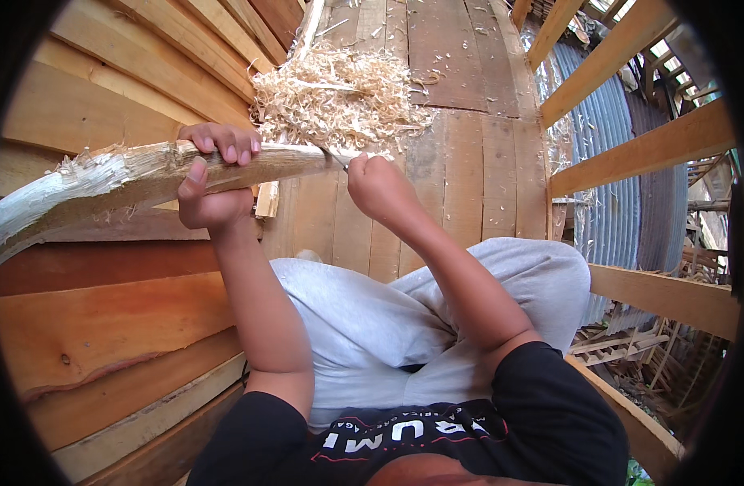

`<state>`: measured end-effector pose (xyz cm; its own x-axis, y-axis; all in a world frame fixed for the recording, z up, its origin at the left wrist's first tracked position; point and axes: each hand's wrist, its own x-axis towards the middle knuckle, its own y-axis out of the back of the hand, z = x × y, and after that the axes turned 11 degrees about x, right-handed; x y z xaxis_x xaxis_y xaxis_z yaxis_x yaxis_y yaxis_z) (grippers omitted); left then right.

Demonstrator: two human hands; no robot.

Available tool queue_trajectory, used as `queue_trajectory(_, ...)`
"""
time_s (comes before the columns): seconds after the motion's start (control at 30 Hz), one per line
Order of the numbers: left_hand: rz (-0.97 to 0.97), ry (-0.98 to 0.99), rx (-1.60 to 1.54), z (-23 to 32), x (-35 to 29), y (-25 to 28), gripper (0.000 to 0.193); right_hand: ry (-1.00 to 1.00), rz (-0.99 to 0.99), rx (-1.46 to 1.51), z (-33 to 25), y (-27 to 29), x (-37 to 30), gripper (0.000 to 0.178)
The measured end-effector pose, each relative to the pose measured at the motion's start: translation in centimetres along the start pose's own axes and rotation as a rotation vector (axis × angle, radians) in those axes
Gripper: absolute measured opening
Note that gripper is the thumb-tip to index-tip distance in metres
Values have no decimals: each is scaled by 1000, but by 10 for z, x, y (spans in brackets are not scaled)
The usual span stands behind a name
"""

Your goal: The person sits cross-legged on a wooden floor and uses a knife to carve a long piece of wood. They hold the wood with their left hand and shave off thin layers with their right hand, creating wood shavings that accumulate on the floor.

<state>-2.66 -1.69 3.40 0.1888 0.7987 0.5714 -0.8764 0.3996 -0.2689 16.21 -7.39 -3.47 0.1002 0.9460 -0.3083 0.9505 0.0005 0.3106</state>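
A long curved piece of wood (137, 180), rough and pale at its left part, runs from the left rim to a whittled narrow end near the middle. My left hand (218, 174) grips it, fingers laid over the far side and thumb on the near side. My right hand (376, 186) is closed around a knife (334, 157); its handle is hidden in the fist. The dark blade lies against the wood's narrow right end. Both forearms reach forward over my crossed legs in grey trousers.
A heap of curly wood shavings (335, 93) lies just beyond the wood on the plank floor (469, 162). Stacked boards (105, 324) stand along the left. A wooden railing (647, 154) borders the right, with corrugated metal sheets (603, 162) beyond and below it.
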Motion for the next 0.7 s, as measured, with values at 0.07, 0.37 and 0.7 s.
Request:
queue_trajectory(0.07,-89,-11,-34,1,-3,-3,30,35,-53,-65,-25,10,-22,57)
queue_trajectory(0.37,-88,11,-9,-2,3,-16,32,-80,41,46,26,-3,18,57)
queue_trajectory(0.7,104,-18,111,-6,3,-35,36,14,138,29,44,3,29,55)
